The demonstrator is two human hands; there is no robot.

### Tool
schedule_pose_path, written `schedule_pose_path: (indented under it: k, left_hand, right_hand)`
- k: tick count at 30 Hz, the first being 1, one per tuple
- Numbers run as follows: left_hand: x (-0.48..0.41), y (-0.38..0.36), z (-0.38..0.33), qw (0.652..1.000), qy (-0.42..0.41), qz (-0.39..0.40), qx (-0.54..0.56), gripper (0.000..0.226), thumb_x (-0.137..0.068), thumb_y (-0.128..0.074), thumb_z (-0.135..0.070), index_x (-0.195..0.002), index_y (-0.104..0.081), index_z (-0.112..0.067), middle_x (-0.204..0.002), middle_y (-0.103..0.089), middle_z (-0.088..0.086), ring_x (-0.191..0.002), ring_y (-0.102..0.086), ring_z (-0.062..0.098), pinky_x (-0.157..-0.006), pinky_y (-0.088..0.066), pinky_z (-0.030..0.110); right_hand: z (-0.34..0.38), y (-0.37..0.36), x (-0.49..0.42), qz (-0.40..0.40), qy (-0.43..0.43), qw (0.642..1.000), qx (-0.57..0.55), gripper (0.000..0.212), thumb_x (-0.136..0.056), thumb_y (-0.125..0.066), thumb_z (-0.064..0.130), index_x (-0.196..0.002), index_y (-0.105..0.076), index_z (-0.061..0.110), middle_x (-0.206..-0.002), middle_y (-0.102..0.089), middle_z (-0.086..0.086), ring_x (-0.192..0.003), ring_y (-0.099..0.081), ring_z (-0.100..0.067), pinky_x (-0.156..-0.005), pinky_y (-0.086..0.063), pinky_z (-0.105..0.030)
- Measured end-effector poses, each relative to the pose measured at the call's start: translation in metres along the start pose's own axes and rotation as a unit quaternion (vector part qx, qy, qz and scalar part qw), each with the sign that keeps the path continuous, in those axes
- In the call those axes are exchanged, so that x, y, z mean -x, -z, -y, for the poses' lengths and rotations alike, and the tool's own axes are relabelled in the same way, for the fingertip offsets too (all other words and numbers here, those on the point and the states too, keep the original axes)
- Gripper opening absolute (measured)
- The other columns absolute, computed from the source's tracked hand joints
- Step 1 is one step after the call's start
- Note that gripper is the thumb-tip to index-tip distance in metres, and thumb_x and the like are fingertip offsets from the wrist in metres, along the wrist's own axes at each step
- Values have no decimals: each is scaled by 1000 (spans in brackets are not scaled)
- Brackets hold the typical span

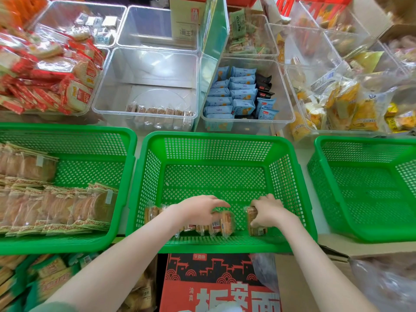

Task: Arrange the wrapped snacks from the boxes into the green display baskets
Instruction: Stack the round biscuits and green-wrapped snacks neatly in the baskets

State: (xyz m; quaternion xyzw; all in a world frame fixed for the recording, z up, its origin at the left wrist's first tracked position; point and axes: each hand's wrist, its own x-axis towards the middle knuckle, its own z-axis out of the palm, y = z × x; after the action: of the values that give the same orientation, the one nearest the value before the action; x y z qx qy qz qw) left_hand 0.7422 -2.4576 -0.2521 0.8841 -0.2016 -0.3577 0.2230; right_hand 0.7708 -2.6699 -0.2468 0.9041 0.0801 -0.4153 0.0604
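Middle basket: both hands are inside, at its near wall. Left hand lies over a row of wrapped snacks standing on edge along that wall, grip curled down over the packs at the row's right end. Right hand is right of the row, grip pinched round one packet standing apart on the basket floor. Left of the middle basket, left basket holds packs. Behind it, a clear bin holds similar snacks. Below it, a red box.
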Motion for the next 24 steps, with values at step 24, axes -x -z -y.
schedule_pose_path:
  k: [24]
  left_hand:
    - [73,-9,31,939,235,-90,-232,64,-101,-11,-53,-134,-44,-10,-132,-52,14,-122,-49,30,-101,-35,44]
  right_hand:
    - [42,-34,50,-79,49,968,-235,54,-101,-43,26,-148,-20,17,-125,-57,-16,-90,-58,-24,-70,-42,-31]
